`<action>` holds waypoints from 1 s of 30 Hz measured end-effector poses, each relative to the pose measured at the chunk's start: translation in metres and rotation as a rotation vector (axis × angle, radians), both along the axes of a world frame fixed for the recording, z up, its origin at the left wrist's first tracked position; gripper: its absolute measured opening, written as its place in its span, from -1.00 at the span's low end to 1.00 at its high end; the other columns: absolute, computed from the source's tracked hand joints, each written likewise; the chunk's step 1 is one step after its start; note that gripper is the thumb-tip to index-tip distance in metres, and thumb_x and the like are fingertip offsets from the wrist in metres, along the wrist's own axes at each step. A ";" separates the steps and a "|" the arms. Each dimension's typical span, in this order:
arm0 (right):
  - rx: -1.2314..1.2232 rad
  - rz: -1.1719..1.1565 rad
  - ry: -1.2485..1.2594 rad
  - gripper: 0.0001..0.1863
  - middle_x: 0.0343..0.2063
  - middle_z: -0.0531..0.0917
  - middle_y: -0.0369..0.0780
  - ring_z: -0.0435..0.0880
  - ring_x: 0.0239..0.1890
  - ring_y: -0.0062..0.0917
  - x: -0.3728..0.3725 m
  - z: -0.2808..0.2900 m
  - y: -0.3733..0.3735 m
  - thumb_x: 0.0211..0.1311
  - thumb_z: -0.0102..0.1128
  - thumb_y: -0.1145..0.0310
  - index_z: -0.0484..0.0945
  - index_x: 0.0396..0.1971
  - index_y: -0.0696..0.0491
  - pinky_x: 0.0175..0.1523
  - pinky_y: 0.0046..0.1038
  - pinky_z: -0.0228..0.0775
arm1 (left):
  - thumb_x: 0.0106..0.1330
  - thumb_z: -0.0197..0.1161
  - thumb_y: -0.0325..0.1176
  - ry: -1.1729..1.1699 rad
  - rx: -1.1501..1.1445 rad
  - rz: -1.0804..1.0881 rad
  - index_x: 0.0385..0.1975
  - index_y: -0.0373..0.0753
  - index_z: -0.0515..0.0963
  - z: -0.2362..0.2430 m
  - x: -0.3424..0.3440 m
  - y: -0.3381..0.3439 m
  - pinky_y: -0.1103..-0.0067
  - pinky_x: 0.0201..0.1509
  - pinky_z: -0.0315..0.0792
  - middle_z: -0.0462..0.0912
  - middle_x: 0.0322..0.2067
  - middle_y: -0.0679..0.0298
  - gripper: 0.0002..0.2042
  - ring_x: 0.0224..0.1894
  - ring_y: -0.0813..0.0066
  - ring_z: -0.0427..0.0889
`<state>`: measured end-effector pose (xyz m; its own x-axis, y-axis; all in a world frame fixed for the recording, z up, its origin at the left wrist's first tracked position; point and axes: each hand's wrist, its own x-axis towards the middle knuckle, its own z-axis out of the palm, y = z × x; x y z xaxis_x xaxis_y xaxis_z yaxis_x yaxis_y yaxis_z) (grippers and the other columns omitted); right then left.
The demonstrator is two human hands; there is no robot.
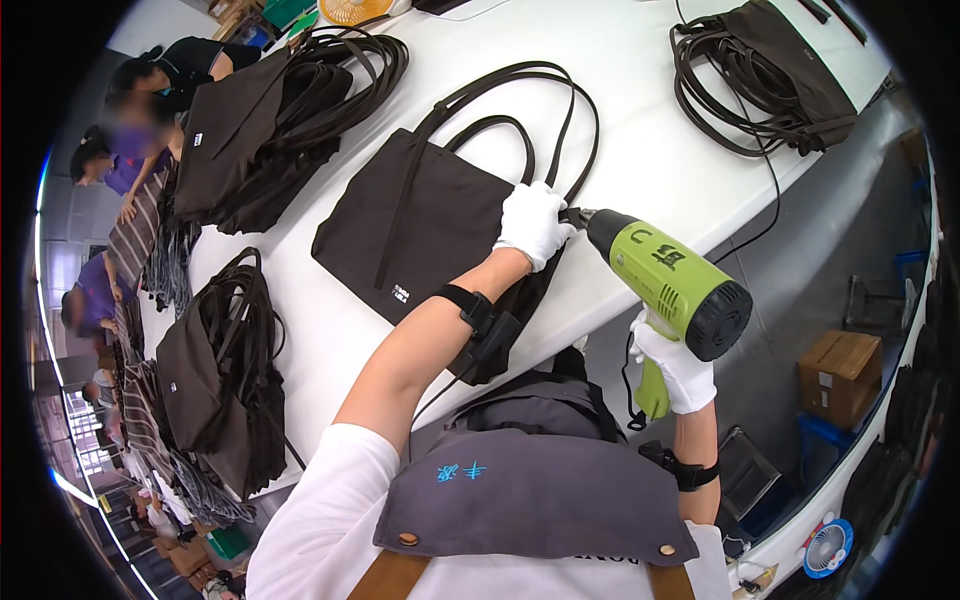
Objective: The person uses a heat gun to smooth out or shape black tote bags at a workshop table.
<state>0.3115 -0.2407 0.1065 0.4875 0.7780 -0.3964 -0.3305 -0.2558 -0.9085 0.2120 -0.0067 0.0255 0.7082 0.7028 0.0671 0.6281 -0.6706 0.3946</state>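
My left hand [530,225], in a white glove, is closed on the dark brown tote bag [390,230] at the upper right of its body, where the straps [570,130] join it. The bag lies flat on the white table with its straps looped upward. My right hand [672,365], also gloved, grips the handle of a green heat gun [655,270]. The gun's nozzle [580,217] points left, right beside my left fingers and the strap end, and its body hangs out past the table's front edge.
Piles of similar bags lie at upper left [250,150], lower left [215,400] and upper right [760,70] on the table [700,180]. A black cord crosses the right side. Co-workers [130,150] stand along the far left side. A cardboard box [840,370] and fan [828,548] are at right.
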 end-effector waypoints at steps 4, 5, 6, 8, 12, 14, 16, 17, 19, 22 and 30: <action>-0.034 -0.007 -0.030 -0.83 -0.49 0.57 -0.33 0.55 -0.55 -0.67 0.002 0.002 0.001 0.03 0.26 0.52 0.53 -0.33 0.12 -0.43 -0.61 0.41 | -0.12 0.44 -0.17 0.114 0.001 -0.043 -0.42 -0.18 0.67 0.005 0.004 0.003 0.38 -0.10 0.46 0.55 -0.30 0.14 -0.71 -0.19 0.15 0.51; -0.035 -0.002 -0.011 -0.84 -0.50 0.57 -0.33 0.54 -0.55 -0.68 0.003 0.004 0.000 0.02 0.25 0.52 0.53 -0.35 0.11 -0.44 -0.61 0.40 | -0.12 0.44 -0.17 0.114 0.002 -0.041 -0.42 -0.18 0.67 0.005 0.004 0.004 0.38 -0.10 0.46 0.55 -0.30 0.14 -0.71 -0.19 0.15 0.51; -0.034 0.000 -0.011 -0.84 -0.50 0.57 -0.33 0.54 -0.55 -0.68 0.004 0.006 -0.002 0.02 0.25 0.52 0.53 -0.35 0.11 -0.44 -0.61 0.40 | -0.12 0.44 -0.16 0.101 -0.002 -0.039 -0.42 -0.18 0.67 0.003 0.003 0.005 0.38 -0.10 0.46 0.55 -0.30 0.13 -0.71 -0.19 0.15 0.52; -0.068 0.027 -0.004 -0.86 -0.51 0.57 -0.35 0.54 -0.56 -0.69 0.005 0.011 -0.004 0.01 0.24 0.52 0.53 -0.38 0.10 -0.44 -0.62 0.39 | -0.13 0.45 -0.16 0.087 -0.007 -0.038 -0.43 -0.18 0.67 0.000 0.002 0.006 0.38 -0.11 0.46 0.55 -0.30 0.13 -0.70 -0.20 0.15 0.52; -0.119 0.042 -0.027 -0.88 -0.53 0.56 -0.36 0.53 -0.58 -0.69 0.005 0.011 -0.007 -0.01 0.23 0.53 0.54 -0.41 0.10 -0.44 -0.64 0.38 | -0.12 0.45 -0.18 0.052 -0.016 -0.040 -0.43 -0.19 0.66 -0.005 0.003 0.007 0.38 -0.10 0.45 0.54 -0.30 0.13 -0.71 -0.19 0.15 0.51; -0.123 0.011 -0.023 -0.88 -0.53 0.56 -0.36 0.53 -0.57 -0.70 0.004 0.012 -0.008 -0.01 0.24 0.53 0.53 -0.41 0.10 -0.45 -0.64 0.38 | -0.11 0.46 -0.19 0.053 -0.023 -0.044 -0.42 -0.19 0.66 -0.005 0.005 0.007 0.39 -0.09 0.45 0.54 -0.30 0.13 -0.72 -0.18 0.15 0.51; -0.126 -0.019 -0.018 -0.87 -0.53 0.56 -0.35 0.53 -0.57 -0.70 0.006 0.010 -0.008 -0.01 0.24 0.53 0.53 -0.41 0.10 -0.45 -0.64 0.38 | -0.10 0.46 -0.22 0.112 -0.067 -0.059 -0.35 -0.19 0.64 -0.002 0.008 0.008 0.38 -0.04 0.42 0.53 -0.27 0.15 -0.69 -0.15 0.15 0.49; -0.105 -0.030 0.001 -0.86 -0.52 0.56 -0.35 0.53 -0.56 -0.70 0.007 0.008 -0.008 -0.01 0.24 0.53 0.53 -0.39 0.10 -0.45 -0.63 0.39 | -0.10 0.46 -0.22 0.113 -0.067 -0.061 -0.35 -0.19 0.64 -0.003 0.009 0.009 0.38 -0.04 0.42 0.53 -0.27 0.15 -0.69 -0.15 0.15 0.49; -0.082 -0.041 0.019 -0.85 -0.52 0.56 -0.34 0.53 -0.56 -0.69 0.011 0.004 -0.008 -0.01 0.23 0.53 0.53 -0.38 0.10 -0.46 -0.63 0.39 | -0.09 0.45 -0.25 0.138 -0.072 -0.065 -0.35 -0.17 0.64 -0.004 0.011 0.013 0.38 -0.05 0.42 0.54 -0.28 0.15 -0.72 -0.16 0.14 0.50; -0.047 -0.006 0.029 -0.85 -0.49 0.56 -0.33 0.53 -0.55 -0.69 0.013 0.001 -0.008 0.03 0.23 0.53 0.52 -0.35 0.11 -0.45 -0.63 0.38 | -0.09 0.44 -0.28 0.131 -0.096 -0.038 -0.35 -0.13 0.64 -0.004 0.008 0.020 0.38 -0.04 0.42 0.53 -0.28 0.15 -0.74 -0.15 0.13 0.49; -0.046 0.049 0.224 -0.54 -0.42 0.49 -0.27 0.49 -0.54 -0.60 0.026 -0.043 -0.042 0.13 0.26 0.50 0.34 0.04 0.10 -0.44 -0.57 0.39 | -0.16 0.27 -0.44 0.292 0.023 -0.058 -0.54 -0.10 0.68 -0.004 0.030 0.013 0.32 -0.27 0.56 0.65 -0.46 0.09 -0.85 -0.35 0.10 0.66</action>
